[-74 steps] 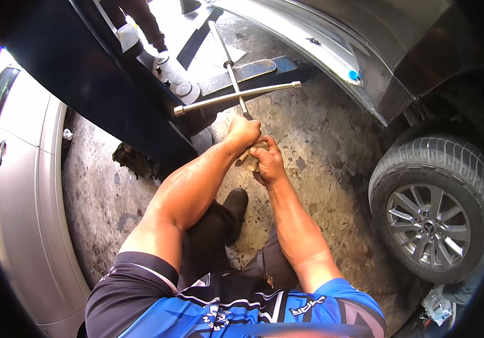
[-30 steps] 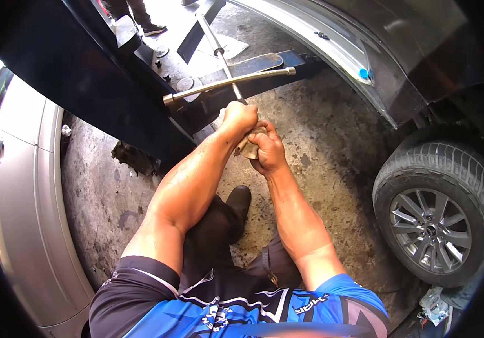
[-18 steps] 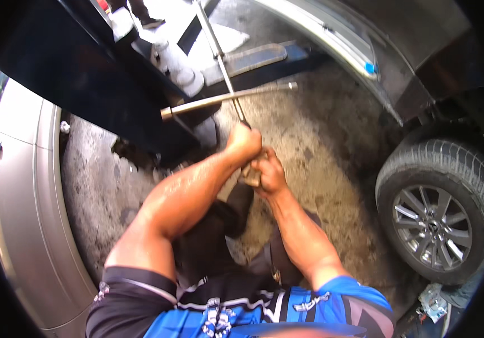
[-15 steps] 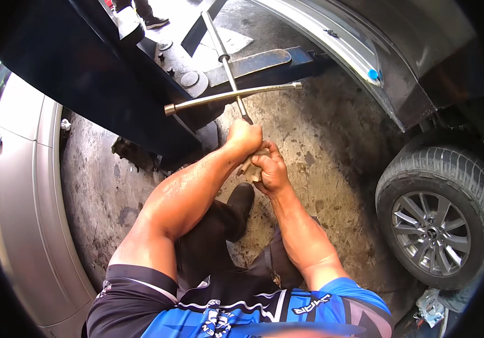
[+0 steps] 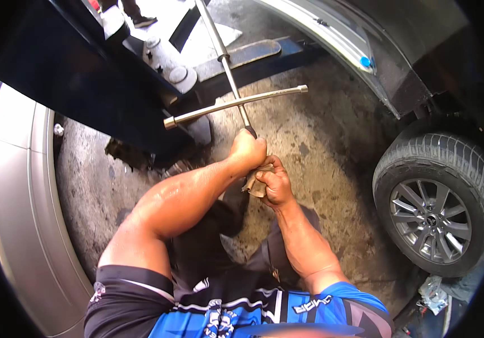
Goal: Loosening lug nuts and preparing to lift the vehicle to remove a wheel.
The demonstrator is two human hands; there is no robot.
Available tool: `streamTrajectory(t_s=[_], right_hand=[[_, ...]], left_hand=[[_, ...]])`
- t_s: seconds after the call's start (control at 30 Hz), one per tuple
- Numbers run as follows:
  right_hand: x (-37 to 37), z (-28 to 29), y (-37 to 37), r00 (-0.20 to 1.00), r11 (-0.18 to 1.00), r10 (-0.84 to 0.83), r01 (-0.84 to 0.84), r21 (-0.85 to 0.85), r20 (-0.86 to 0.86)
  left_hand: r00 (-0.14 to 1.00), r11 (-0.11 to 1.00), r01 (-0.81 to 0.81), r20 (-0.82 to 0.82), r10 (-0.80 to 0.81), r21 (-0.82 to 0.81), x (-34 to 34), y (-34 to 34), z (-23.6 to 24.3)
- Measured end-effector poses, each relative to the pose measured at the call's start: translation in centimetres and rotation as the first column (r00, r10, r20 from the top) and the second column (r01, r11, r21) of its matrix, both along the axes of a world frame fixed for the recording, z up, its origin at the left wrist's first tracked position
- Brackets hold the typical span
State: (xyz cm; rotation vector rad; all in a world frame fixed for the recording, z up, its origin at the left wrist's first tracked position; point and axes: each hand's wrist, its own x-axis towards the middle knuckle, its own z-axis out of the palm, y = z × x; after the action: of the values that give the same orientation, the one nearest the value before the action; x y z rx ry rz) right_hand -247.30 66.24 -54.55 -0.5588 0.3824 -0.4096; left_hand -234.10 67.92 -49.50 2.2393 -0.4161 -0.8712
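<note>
A metal cross-shaped lug wrench (image 5: 228, 73) points up and away in front of me, its crossbar running left to right. My left hand (image 5: 249, 151) is wrapped round the dark near end of its long bar. Just below and to the right, my right hand (image 5: 276, 183) is closed, with a crumpled brownish rag (image 5: 256, 183) bunched between its fingers and thumb. The two hands touch or nearly touch. Whether the right hand also grips the bar through the rag is hidden.
At the right, a car wheel (image 5: 432, 217) hangs or stands under a dark vehicle body (image 5: 416, 34). A dark blue lift post (image 5: 84, 84) and lift arm (image 5: 247, 59) lie ahead. A silver car (image 5: 22, 197) is at the left. Another person's shoe (image 5: 144, 21) shows at the far top.
Both hands and the lug wrench have come slightly down toward me in the picture. The view has shifted a little, with the lift post and wheel moving up. Both grips look the same.
</note>
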Motion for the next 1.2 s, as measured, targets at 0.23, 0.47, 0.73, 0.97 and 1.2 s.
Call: streamTrajectory(t_s=[0.23,0.47,0.73,0.97,1.2], right_hand=[[-1.7,0.0,-0.6,0.975,0.997,0.028,-0.012,-0.077,0.222],[-9.3,-0.5,-0.7,1.0,0.979,-0.004,0.002,-0.204,-0.009],[-15.4,1.2,1.8,0.987,0.809,-0.093,-0.001,-0.588,-0.129],[-17.8,3.1,3.4,0.983,0.888,-0.032,-0.054,-0.457,-0.179],[-18.7,1.1,2.6,0.971,0.779,-0.072,-0.089,-0.62,-0.23]], left_hand=[[0.971,0.988,0.076,-0.214,-0.104,-0.135,-0.4,-0.2,1.4],[0.951,0.981,0.152,0.29,-0.112,-0.119,10.8,-2.3,7.3],[0.795,0.835,-0.372,-0.603,0.062,-0.405,16.8,-12.4,-2.6],[0.793,0.809,-0.442,-0.591,0.15,-0.387,12.3,-14.2,-2.2],[0.783,0.81,-0.417,-0.616,0.09,-0.412,12.9,-13.8,-2.9]])
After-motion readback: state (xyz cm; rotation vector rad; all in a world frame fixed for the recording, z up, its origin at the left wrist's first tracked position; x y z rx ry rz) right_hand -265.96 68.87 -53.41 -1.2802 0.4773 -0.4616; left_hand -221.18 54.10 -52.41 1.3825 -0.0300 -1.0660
